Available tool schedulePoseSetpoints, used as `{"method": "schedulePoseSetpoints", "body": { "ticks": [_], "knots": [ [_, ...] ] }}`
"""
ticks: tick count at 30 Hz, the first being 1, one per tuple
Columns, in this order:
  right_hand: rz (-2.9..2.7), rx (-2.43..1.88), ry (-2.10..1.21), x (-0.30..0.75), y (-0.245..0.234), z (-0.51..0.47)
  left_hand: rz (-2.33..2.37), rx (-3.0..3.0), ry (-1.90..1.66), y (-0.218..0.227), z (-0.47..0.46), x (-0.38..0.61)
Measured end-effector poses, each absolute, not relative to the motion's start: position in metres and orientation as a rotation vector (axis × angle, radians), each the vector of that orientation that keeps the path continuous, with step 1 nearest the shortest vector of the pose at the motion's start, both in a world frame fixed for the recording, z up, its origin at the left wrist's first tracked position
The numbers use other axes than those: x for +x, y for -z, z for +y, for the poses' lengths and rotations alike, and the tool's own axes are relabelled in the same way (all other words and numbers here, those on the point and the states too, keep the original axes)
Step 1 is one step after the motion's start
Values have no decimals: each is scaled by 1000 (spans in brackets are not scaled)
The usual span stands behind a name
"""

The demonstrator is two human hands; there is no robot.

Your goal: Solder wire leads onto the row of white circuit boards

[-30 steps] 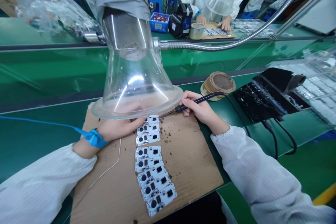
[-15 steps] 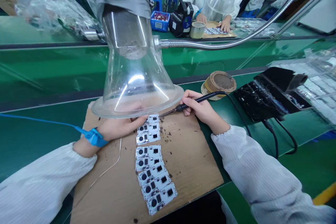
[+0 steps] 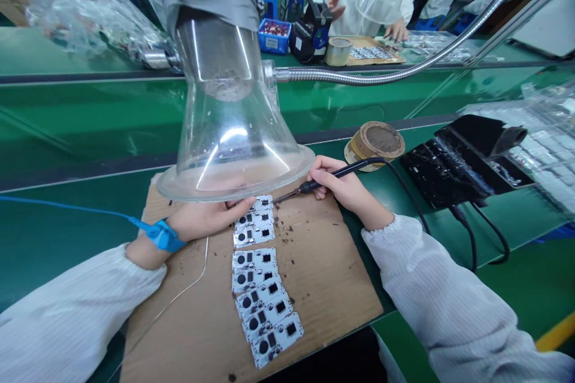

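Observation:
In the head view, my right hand [image 3: 338,182] grips a black soldering iron [image 3: 309,185], its tip at the right edge of the uppermost white circuit boards [image 3: 265,203]. My left hand [image 3: 211,216], with a blue wrist strap [image 3: 165,235], is closed at the left side of those boards, thumb pointing along them. A thin solder wire [image 3: 197,277] runs from under this hand down the cardboard sheet [image 3: 323,275]. The clear fume hood [image 3: 233,143] hangs over my left fingers and blurs them. More circuit boards [image 3: 263,311] lie in a column toward me.
A round tin [image 3: 376,143] stands behind my right hand, near a black box-like unit [image 3: 467,161] with cables. Bagged parts [image 3: 539,137] lie at right. A flexible metal arm [image 3: 359,76] crosses behind the hood. Across the bench, a co-worker's hands [image 3: 398,31] are near boards.
My hands stay nearly still, with the iron's tip barely shifted at the top boards. Across the bench, the co-worker has lifted one hand off the boards and moved the other right.

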State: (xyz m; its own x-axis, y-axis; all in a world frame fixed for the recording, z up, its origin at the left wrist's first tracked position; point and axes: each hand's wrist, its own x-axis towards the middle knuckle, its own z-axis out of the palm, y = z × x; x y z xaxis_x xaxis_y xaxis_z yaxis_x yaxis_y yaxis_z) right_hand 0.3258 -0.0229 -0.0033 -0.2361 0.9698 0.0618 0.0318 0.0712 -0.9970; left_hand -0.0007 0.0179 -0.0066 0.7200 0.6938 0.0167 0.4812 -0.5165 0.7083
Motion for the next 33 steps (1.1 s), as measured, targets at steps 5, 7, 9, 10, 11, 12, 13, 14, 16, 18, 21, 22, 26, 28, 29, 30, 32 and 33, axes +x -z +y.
{"method": "schedulePoseSetpoints", "body": {
  "ticks": [5, 7, 9, 10, 11, 12, 13, 14, 16, 18, 21, 22, 26, 28, 29, 30, 32, 33],
  "knots": [
    [-1327, -1030, -1354, 326, 6, -21, 889, 2237, -407, 8, 18, -1],
    [-1272, -999, -1376, 326, 8, -20, 871, 2233, -412, 9, 19, -2],
    [-1254, -984, -1389, 326, 8, -20, 861, 2223, -422, 10, 19, -3],
    [-1253, -983, -1394, 326, 8, -20, 858, 2216, -427, 11, 19, -4],
    [-1252, -982, -1397, 326, 8, -20, 854, 2210, -432, 11, 19, -4],
    [-1251, -984, -1400, 326, 8, -20, 852, 2205, -432, 11, 19, -4],
    [-1250, -989, -1402, 326, 8, -20, 852, 2203, -426, 11, 19, -5],
    [-1249, -996, -1403, 326, 7, -20, 854, 2202, -417, 11, 19, -5],
    [-1246, -1009, -1406, 326, 7, -21, 862, 2204, -404, 11, 19, -5],
    [-1248, -1014, -1403, 326, 8, -21, 870, 2204, -401, 10, 19, -4],
    [-1265, -1013, -1386, 326, 8, -20, 856, 2196, -422, 8, 20, -3],
    [-1265, -1014, -1380, 326, 8, -20, 848, 2193, -432, 7, 20, -3],
    [-1262, -1033, -1343, 329, 3, -23, 842, 2198, -462, 7, 23, -4],
    [-1273, -1048, -1263, 333, -2, -27, 850, 2197, -463, 7, 24, -3],
    [-1275, -1061, -1194, 337, -4, -30, 855, 2195, -459, 7, 24, -3],
    [-1269, -1079, -1108, 341, -6, -34, 863, 2194, -454, 6, 24, -2],
    [-1233, -1133, -904, 350, -9, -46, 886, 2193, -440, 4, 23, 0],
    [-1208, -1164, -795, 355, -9, -54, 898, 2188, -437, 4, 23, 1]
  ]
}}
